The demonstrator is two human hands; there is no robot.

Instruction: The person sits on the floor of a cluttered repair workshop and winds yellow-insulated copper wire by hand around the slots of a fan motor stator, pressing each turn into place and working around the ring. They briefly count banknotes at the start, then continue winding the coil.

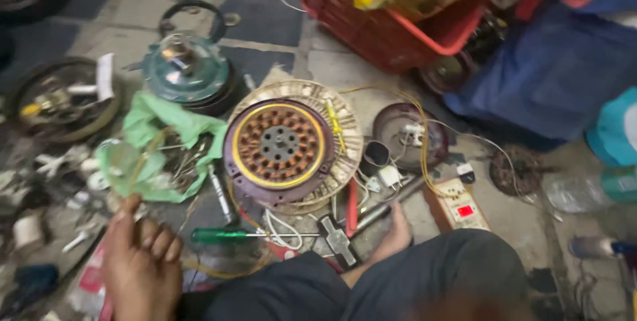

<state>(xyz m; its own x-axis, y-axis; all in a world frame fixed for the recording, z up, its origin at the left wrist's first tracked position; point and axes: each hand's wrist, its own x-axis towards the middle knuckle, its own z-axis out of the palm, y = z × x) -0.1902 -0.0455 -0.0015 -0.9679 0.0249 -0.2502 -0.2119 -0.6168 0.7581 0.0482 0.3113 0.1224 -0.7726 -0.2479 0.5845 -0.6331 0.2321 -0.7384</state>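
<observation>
My left hand [141, 264] is at the lower left, fingers curled around a thin yellowish wire [144, 161] that rises toward a green cloth [169, 118]; the hand is blurred. My right hand is out of view. Straight ahead lies a round fan motor stator [279, 145] with copper windings and a yellow ring. It rests on a pale ribbed disc [348, 128]. A green-handled screwdriver [222, 235] lies on the floor just right of my hand. My bare foot [397, 231] and dark trouser leg [424, 281] fill the bottom centre.
A teal motor housing [187, 69] stands behind the green cloth. A small hammer [338, 240], a red-handled tool [352, 209] and an orange switch board [459, 207] lie near my foot. A red basket [391, 25] and blue cloth [551, 69] sit at the back right.
</observation>
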